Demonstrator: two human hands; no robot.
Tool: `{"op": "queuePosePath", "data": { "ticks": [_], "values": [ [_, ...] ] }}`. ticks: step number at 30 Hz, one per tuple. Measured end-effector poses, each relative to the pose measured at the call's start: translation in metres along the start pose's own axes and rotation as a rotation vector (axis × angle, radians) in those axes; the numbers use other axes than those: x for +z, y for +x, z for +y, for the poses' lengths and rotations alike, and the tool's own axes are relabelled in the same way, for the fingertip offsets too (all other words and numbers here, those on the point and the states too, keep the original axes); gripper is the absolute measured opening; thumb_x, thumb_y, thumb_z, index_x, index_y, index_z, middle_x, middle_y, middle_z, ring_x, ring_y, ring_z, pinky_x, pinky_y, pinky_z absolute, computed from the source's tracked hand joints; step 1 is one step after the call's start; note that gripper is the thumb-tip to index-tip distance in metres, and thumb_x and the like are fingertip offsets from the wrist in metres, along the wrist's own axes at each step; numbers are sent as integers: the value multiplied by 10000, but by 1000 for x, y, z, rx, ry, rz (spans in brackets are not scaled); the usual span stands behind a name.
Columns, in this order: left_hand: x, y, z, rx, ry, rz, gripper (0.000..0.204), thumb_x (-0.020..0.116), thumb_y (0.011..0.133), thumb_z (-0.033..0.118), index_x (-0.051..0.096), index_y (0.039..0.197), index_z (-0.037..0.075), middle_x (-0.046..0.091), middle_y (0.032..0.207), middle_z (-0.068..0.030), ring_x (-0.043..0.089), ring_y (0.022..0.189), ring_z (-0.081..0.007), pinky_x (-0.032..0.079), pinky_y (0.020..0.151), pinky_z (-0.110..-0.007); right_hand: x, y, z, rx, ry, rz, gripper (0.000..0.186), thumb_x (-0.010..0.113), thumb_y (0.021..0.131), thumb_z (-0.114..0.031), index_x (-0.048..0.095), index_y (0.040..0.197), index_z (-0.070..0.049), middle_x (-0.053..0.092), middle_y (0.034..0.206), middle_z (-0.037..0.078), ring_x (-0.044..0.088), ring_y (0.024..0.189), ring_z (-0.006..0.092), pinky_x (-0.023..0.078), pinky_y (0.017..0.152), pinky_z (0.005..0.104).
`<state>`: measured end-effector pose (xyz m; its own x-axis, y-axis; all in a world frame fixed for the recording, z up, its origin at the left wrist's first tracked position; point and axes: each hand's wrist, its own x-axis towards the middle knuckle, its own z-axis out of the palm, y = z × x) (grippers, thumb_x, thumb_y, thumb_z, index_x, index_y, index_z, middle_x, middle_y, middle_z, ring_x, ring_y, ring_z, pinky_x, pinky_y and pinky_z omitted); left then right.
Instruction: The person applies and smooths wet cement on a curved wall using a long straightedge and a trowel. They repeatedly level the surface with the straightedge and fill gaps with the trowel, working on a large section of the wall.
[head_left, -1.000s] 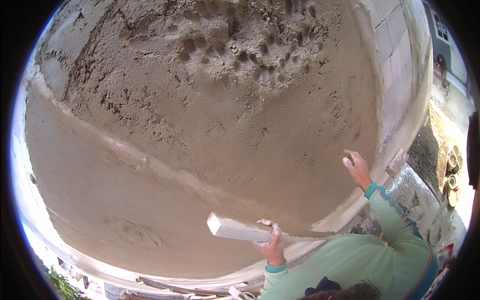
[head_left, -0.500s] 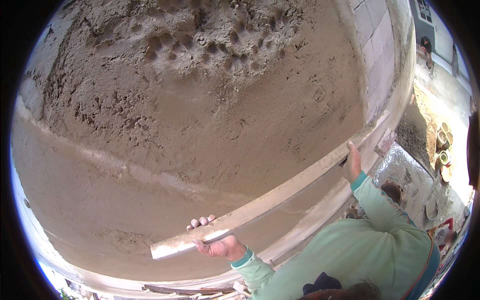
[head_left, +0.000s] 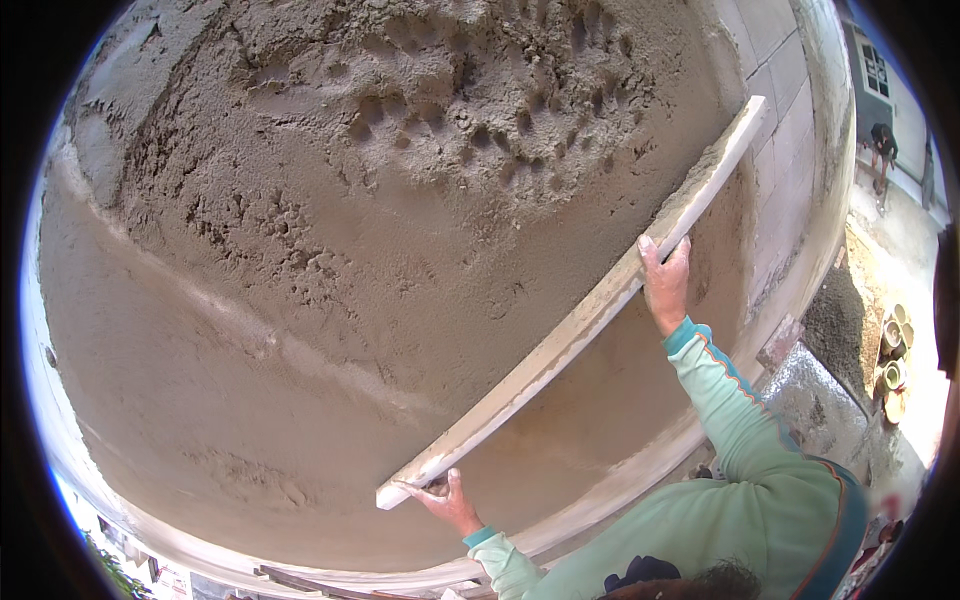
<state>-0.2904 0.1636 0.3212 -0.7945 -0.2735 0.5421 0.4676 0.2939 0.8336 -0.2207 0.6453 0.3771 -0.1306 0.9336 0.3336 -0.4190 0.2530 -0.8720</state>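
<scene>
The left hand [head_left: 450, 503] grips the lower end of a long wooden board [head_left: 570, 330], with the fingers closed around its underside and the thumb against the edge. The right hand [head_left: 665, 280] holds the same board higher up, the fingers wrapped over its lower edge, at about two thirds of its length. Both arms wear pale green sleeves [head_left: 730, 400] with a darker band at the cuff.

The board lies flat against a wall [head_left: 330, 300] that is covered with wet grey-brown plaster. It runs on a slant, from low near the bottom middle of the view up to the top right, where its upper end reaches the bare blocks [head_left: 780, 120] at the edge of the wall. Some plaster sits along the upper edge of the board near its top end.

Above the board the plaster is rough and full of lumps and hollows. Below the board and to the left the surface looks smoother, and a pale line crosses it on a slant.

At the far right, on the ground, there is a pile of sand [head_left: 835, 325], and some round objects [head_left: 893, 360] lie beside it. Another person [head_left: 882, 145] stands far away at the top right.
</scene>
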Motion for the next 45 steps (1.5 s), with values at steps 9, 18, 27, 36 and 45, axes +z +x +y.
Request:
{"op": "queuePosePath", "data": {
  "ticks": [9,18,27,36,45],
  "values": [
    [12,17,28,687,1018,296,516,739,763,-23,619,1259,57,560,1184,-193,558,1056,-386,461,926,-487,31,53,-65,-180,-82,33,661,610,968,-385,403,1254,174,579,1137,296,587,1059,358,455,939,418],
    [58,73,108,978,797,334,498,756,728,-59,617,1202,8,654,1124,-139,600,1050,-363,490,909,-471,40,193,-145,-366,-47,37,704,648,905,-587,520,930,105,533,838,138,525,838,230,473,844,348],
    [92,111,215,1085,731,337,522,818,699,6,645,1191,22,686,1104,-113,624,1030,-336,519,870,-426,45,310,-225,-532,9,-92,479,583,992,-473,680,979,-5,621,833,23,557,789,100,439,693,306],
    [118,173,343,1310,703,488,419,809,785,156,672,1169,60,703,1060,-93,654,982,-296,531,820,-391,64,393,-311,-638,95,-140,417,616,971,-444,663,867,-42,576,710,-9,518,653,93,418,580,313],
    [112,291,505,1314,795,633,416,704,901,363,659,1265,168,715,1158,-71,675,1042,-278,536,933,-425,93,426,-367,-479,183,-177,395,645,949,-441,644,821,-67,565,693,-1,510,602,98,419,547,302]
  ]
}}
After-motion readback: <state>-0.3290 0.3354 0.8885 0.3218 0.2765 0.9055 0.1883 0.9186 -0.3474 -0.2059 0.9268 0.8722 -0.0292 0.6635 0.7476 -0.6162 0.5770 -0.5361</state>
